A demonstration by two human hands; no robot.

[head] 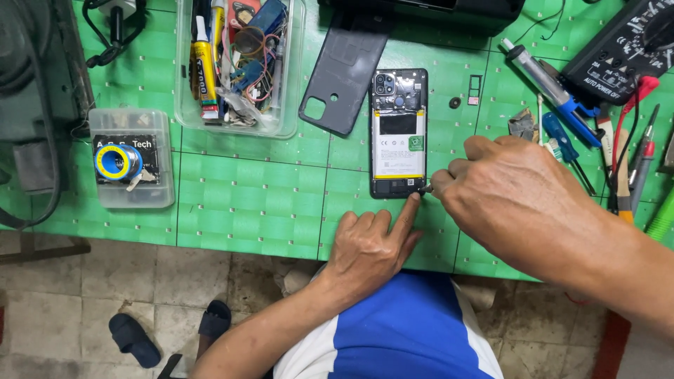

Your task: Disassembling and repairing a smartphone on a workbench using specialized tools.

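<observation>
This is a small phone-repair workbench, a workshop corner rather than a home table. A green cutting mat (246, 203) covers the bench. An opened phone (399, 133) lies on it with its back cover (344, 70) set beside it. At the far right sit a multimeter (625, 42), a desoldering pump (547, 88) and screwdrivers (562, 144). A clear tub (239, 63) of glue tubes and small parts stands far left of centre, and a spool of solder (118, 161) rests on a small plastic box (132, 158). Below the bench edge lies a worn tiled floor (105, 281).

Left hand (368, 245) steadies opened phone (399, 133); right hand (516, 193) pinches small tool (425, 188).
</observation>
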